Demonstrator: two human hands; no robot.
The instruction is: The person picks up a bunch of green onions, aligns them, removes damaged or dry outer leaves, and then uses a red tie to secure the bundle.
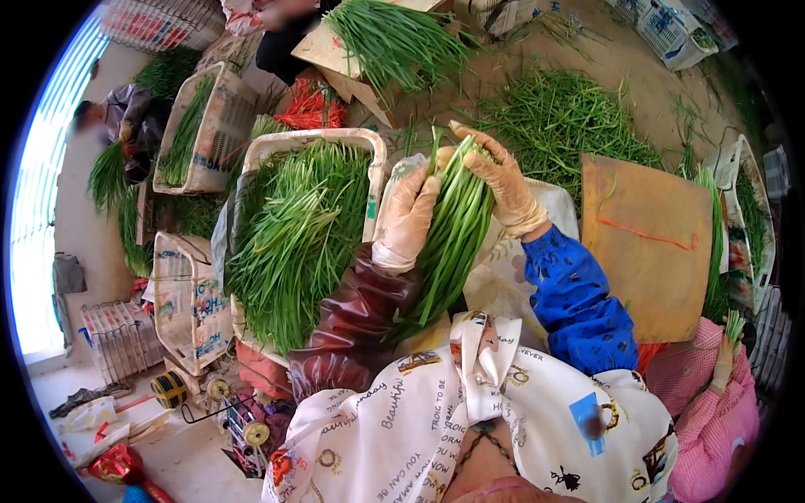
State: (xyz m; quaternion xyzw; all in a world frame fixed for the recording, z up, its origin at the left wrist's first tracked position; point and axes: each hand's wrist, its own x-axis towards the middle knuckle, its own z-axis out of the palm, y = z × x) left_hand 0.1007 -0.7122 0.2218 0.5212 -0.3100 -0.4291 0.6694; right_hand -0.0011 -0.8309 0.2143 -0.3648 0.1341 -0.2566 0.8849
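My left hand, in a pale glove and a dark red sleeve cover, touches the left side of a bundle of long green leafy stalks. Around the bundle's upper right, near its pale cut ends, my right hand is closed; it wears a similar glove and a blue sleeve cover. A single stalk stands up by the fingers of my left hand. The bundle's leaves hang down towards my lap. Just left of my hands, a white plastic basket holds a heap of similar stalks.
A wooden board with a red tie lies at right. Loose stalks cover the floor ahead, near another bundle on a board. More baskets stand at left. Co-workers are at left, top and lower right.
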